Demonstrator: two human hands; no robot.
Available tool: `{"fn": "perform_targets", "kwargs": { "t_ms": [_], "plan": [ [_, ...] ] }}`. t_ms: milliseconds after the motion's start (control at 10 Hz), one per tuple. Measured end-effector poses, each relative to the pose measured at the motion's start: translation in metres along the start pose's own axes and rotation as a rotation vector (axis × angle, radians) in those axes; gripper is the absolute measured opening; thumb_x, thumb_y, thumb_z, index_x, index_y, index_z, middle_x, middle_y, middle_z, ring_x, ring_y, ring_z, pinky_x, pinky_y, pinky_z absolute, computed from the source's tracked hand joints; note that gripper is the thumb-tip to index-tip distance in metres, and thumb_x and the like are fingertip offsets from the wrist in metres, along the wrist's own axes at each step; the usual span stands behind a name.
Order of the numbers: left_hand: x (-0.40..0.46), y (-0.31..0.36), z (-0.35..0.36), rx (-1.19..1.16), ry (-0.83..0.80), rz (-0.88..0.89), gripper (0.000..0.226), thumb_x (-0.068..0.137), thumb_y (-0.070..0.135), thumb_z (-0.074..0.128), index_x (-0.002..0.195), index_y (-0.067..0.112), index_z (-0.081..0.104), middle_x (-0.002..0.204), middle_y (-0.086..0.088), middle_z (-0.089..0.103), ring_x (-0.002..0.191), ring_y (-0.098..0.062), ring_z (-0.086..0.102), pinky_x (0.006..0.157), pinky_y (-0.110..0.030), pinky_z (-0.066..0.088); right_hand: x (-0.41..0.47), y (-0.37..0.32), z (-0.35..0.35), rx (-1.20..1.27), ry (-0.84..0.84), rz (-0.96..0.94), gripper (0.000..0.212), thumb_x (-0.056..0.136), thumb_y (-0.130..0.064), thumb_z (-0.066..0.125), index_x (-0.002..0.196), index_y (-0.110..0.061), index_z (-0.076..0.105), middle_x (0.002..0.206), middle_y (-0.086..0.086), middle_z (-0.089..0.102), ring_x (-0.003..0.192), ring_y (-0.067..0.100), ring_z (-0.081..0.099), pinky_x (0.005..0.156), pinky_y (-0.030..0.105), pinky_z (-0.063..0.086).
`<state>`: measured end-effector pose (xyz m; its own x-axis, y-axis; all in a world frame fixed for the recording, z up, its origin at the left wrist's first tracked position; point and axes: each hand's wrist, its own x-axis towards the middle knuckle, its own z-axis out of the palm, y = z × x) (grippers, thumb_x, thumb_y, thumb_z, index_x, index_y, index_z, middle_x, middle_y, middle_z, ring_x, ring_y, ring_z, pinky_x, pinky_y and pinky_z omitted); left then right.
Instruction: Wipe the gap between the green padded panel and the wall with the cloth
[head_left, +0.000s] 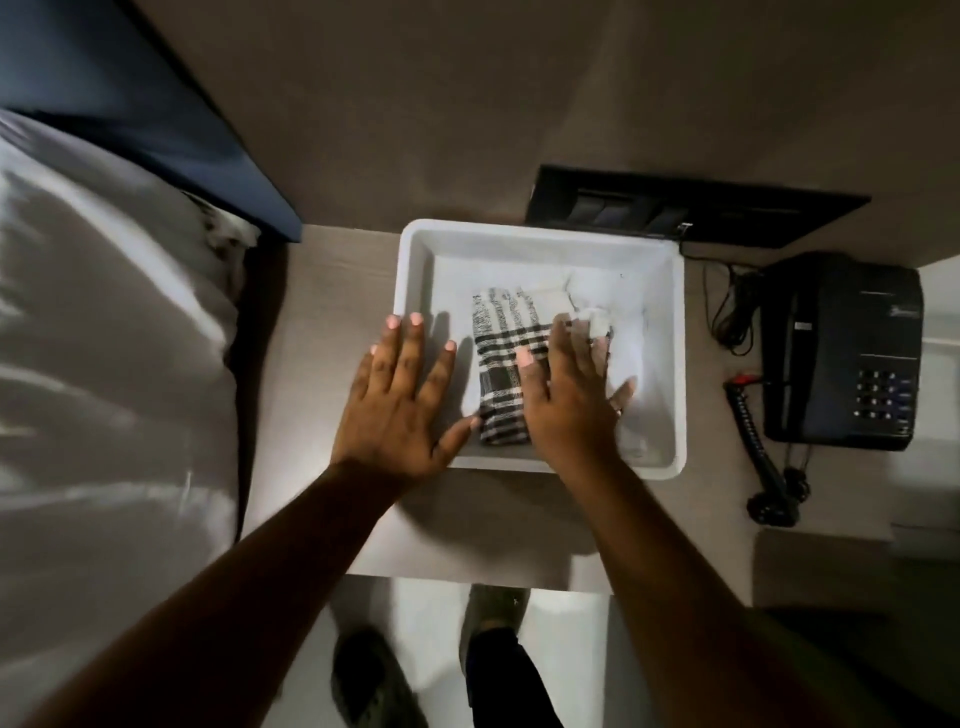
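Observation:
A folded black-and-white checked cloth (498, 353) lies in a white plastic tray (540, 236) on a bedside table. My right hand (571, 395) reaches into the tray with fingers spread, covering the cloth's right side and touching a crumpled white rag (592, 317). My left hand (402, 400) rests flat and open over the tray's left rim, beside the cloth and holding nothing. The padded panel (135, 104), dark blue-green in this light, runs up the wall at the upper left, above the bed.
A white pillow and bedding (104, 364) fill the left. A dark telephone (841, 353) with coiled cord sits right of the tray. A black switch panel (675, 208) is on the wall behind. My feet (493, 613) stand on pale floor below the table edge.

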<state>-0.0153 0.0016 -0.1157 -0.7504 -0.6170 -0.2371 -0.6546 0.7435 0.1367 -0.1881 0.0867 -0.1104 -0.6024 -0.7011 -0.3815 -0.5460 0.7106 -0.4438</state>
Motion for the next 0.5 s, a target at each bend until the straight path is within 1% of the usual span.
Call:
{"fn": "perform_targets", "kwargs": {
  "t_ms": [100,200,300,400,500],
  "plan": [
    [0.000,0.001,0.000,0.015,-0.006,-0.017,0.085,0.093,0.071,0.021,0.159,0.018,0.017,0.166,-0.021,0.004,0.154,-0.038,-0.001,0.122,-0.052,0.009,0.014,0.008,0.005,-0.151,0.086,-0.189,0.063,0.094,-0.053,0.029,0.150,-0.034,0.006,0.164,0.007,0.003,0.151,0.032,-0.005,0.117,0.067,0.001],
    [-0.001,0.002,0.004,0.020,0.025,-0.017,0.086,0.092,0.072,0.022,0.159,0.017,0.017,0.167,-0.019,0.004,0.154,-0.038,0.000,0.122,-0.052,0.008,0.027,0.012,0.022,-0.317,0.031,-0.298,0.066,0.094,-0.057,0.029,0.151,-0.033,0.005,0.164,0.011,0.003,0.150,0.037,-0.003,0.116,0.068,0.005],
    [-0.001,0.000,0.007,0.016,0.035,-0.019,0.088,0.092,0.072,0.022,0.160,0.017,0.014,0.167,-0.020,0.003,0.155,-0.038,0.000,0.123,-0.053,0.009,0.034,0.021,0.038,-0.427,0.041,-0.302,0.070,0.093,-0.062,0.022,0.152,-0.029,0.004,0.164,0.013,0.003,0.150,0.039,-0.002,0.115,0.069,0.003],
    [-0.002,0.001,0.001,0.014,0.017,-0.013,0.089,0.092,0.074,0.018,0.160,0.016,0.014,0.167,-0.020,0.002,0.155,-0.038,0.001,0.123,-0.055,0.013,0.033,0.012,0.027,-0.348,-0.061,-0.275,0.068,0.094,-0.062,0.018,0.150,-0.032,-0.006,0.164,0.009,-0.011,0.148,0.035,-0.016,0.115,0.067,-0.005],
    [-0.008,0.004,-0.014,-0.028,0.025,-0.046,0.091,0.092,0.075,0.020,0.159,0.014,0.019,0.166,-0.024,0.008,0.154,-0.040,0.008,0.122,-0.057,0.018,0.035,0.002,-0.018,0.144,-0.177,-0.145,0.060,0.097,-0.058,0.021,0.150,-0.037,0.000,0.164,0.002,-0.007,0.150,0.025,-0.013,0.120,0.058,0.000]
  ]
}}
